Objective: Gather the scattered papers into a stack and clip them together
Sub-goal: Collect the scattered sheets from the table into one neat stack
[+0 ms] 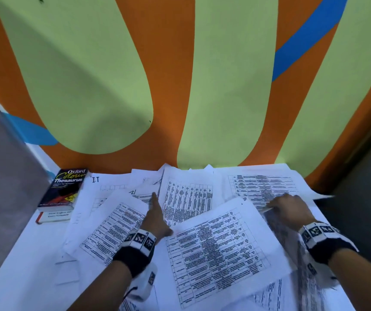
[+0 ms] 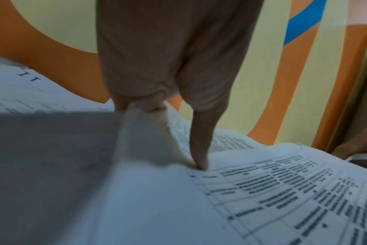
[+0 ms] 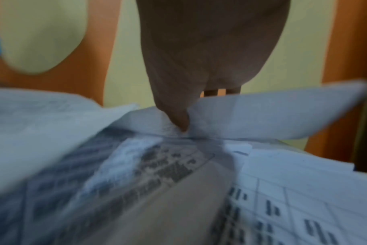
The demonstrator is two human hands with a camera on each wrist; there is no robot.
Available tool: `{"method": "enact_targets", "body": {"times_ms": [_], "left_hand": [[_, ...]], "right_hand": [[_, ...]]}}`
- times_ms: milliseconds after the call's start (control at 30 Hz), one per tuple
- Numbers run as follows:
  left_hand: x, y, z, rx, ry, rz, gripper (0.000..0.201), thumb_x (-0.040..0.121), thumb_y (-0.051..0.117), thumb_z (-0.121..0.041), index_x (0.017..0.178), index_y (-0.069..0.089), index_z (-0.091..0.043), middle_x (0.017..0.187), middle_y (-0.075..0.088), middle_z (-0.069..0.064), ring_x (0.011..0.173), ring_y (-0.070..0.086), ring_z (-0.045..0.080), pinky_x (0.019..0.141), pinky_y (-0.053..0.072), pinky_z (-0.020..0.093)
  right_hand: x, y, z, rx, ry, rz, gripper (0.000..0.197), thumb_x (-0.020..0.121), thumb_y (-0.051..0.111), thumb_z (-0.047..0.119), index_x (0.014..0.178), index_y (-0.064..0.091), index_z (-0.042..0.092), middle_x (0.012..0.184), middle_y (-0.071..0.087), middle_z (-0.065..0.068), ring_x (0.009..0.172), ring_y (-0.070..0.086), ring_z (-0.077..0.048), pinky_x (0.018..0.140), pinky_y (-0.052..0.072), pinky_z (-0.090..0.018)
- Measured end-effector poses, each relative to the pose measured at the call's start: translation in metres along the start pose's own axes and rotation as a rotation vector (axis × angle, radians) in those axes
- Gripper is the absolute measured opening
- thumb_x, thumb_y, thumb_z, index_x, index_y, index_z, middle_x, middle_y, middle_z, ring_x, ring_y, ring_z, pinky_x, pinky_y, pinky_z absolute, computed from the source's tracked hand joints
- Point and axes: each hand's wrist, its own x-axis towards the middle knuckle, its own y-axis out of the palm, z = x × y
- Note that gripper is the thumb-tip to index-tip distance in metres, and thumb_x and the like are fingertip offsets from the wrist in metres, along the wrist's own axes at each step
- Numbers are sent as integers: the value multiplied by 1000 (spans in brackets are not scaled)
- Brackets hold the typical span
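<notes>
Printed papers (image 1: 220, 248) lie fanned across the white worktop (image 1: 23, 265) in the lower frame, thin flat table-filled sheets, long axes skewed at differing angles. The left hand (image 1: 156, 217) pinches one sheet's edge, forefinger straight. The right hand (image 1: 290, 209) fingers grip a blurred, curling sheet (image 1: 292, 239), text unreadable.

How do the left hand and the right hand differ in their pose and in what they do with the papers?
The left hand reaches forward with straight fingers, and its thumb presses on a sheet; the right hand has curled fingers and grips a lifted sheet. The left hand is near the middle of the papers; the right hand is near the right side. Both wear a dark wristband with printed markers.
</notes>
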Motion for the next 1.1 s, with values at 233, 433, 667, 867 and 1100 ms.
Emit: {"method": "enact_targets", "body": {"times_ms": [233,433,667,867,1100], "left_hand": [[2,-18,32,-85,-41,-24,35,68,81,-13,82,50,-12,84,57,5,69,52,12,56,44,24],[-3,-39,51,-101,32,52,29,86,67,-18,62,51,-17,64,54,-3,58,52,8,46,33,15],[-16,-40,67,-464,44,150,15,89,62,-6,103,64,-3,91,71,12,80,69,26,64,56,32],[-38,-29,65,-674,-28,262,19,86,63,-24,74,74,-15,71,73,0,64,69,14,64,52,27],[-40,-12,75,-768,15,363,48,77,74,-41,117,59,-18,107,70,0,98,66,19,78,57,34]], "right_hand": [[-24,-55,-36,119,264,-550,26,69,55,14,85,77,13,68,70,-22,66,67,-38,67,50,-41],[-58,-129,-21,485,37,-1039,34,77,44,10,92,73,-2,88,74,-16,76,60,-21,78,47,-51],[-58,-82,84,787,-534,-687,44,64,40,11,86,64,42,119,52,44,129,42,6,116,8,-32],[-39,11,127,864,-596,-114,65,53,38,1,89,75,41,141,37,34,146,13,-13,120,11,-39],[-49,31,139,858,-528,157,67,63,49,-17,98,75,34,146,27,33,142,3,8,118,20,-36]]}}
